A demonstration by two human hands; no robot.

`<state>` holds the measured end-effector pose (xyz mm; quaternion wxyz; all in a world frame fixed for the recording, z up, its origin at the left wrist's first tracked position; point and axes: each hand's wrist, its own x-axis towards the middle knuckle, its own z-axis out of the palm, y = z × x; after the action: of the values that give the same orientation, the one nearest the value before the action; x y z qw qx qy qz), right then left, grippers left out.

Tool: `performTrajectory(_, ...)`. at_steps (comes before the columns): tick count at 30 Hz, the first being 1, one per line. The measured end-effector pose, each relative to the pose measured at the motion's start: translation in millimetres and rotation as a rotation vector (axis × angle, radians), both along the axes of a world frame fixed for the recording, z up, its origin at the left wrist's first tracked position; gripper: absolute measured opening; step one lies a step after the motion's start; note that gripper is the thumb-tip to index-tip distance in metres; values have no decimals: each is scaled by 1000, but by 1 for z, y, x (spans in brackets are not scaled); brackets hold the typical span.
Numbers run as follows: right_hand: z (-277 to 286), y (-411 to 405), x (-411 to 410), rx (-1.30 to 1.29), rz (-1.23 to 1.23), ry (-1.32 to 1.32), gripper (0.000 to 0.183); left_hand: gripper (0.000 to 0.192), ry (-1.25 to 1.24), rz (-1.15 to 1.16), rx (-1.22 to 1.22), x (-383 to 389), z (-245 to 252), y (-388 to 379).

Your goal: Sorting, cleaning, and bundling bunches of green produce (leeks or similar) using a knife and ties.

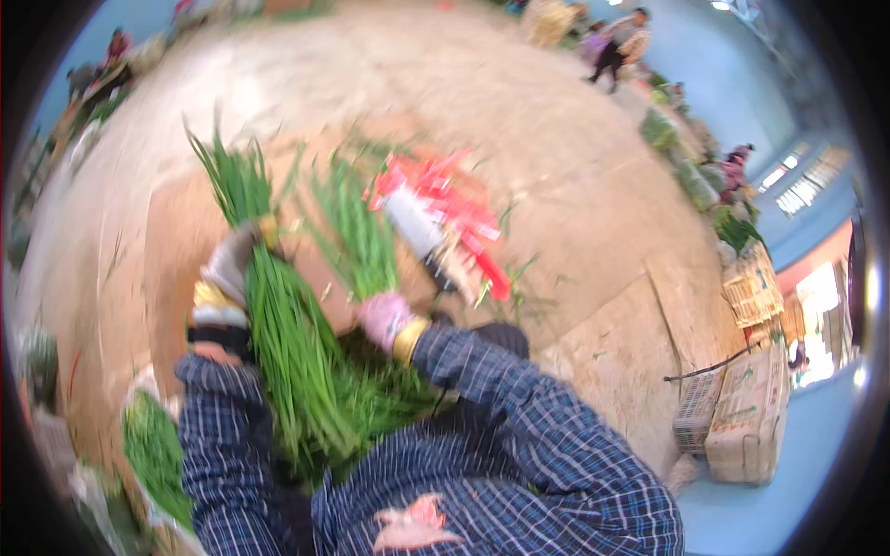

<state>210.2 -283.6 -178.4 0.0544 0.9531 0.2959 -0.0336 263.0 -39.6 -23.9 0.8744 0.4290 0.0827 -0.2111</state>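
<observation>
My left hand [240, 254], in a pale work glove with a yellow cuff, is closed around a long bunch of green leafy stalks [285, 326], which look like garlic chives. My right hand [386, 320], in a pink glove with a yellow cuff, grips the near end of a smaller green bunch [358, 243]. Beyond it lie a heap of red printed strips [452, 187] and a blurred grey-white cylindrical thing [411, 219]. More loose greens [389, 396] lie over my lap.
Cardboard [170, 243] lies on the floor at the left. A bag of greens [156, 445] stands beside my left arm. At the right are a plastic crate [695, 410], a white box [747, 417] and a wicker basket [754, 288]. A person [619, 48] is upright far off.
</observation>
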Motion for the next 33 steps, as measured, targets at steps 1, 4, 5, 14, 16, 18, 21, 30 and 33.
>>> performTrajectory(1,-1,-2,3,60,-33,-12,11,28,-22,-10,45,14,-18,-12)
performTrajectory(4,-3,-9,4,225,-59,-41,15,26,-143,-205,489,66,-85,-48)
performTrajectory(5,-5,-12,4,225,-81,-10,18,21,-135,-337,579,94,-105,-64)
performTrajectory(14,-26,-32,-29,150,-67,-427,5,33,-780,-73,1263,110,-217,-76)
performTrajectory(16,-14,-38,-48,206,29,30,10,34,-770,-187,1401,111,-212,-75)
performTrajectory(18,7,-44,-62,73,255,377,13,30,-610,-247,1307,113,-202,-77)
performTrajectory(21,49,-59,-57,101,171,388,19,29,29,-310,384,110,-167,-73)
performTrajectory(30,59,-38,1,1538,120,938,118,32,-11,-302,115,20,-10,-48)
performTrajectory(33,60,8,-3,1584,74,908,110,29,-986,-7,713,9,-9,-48)
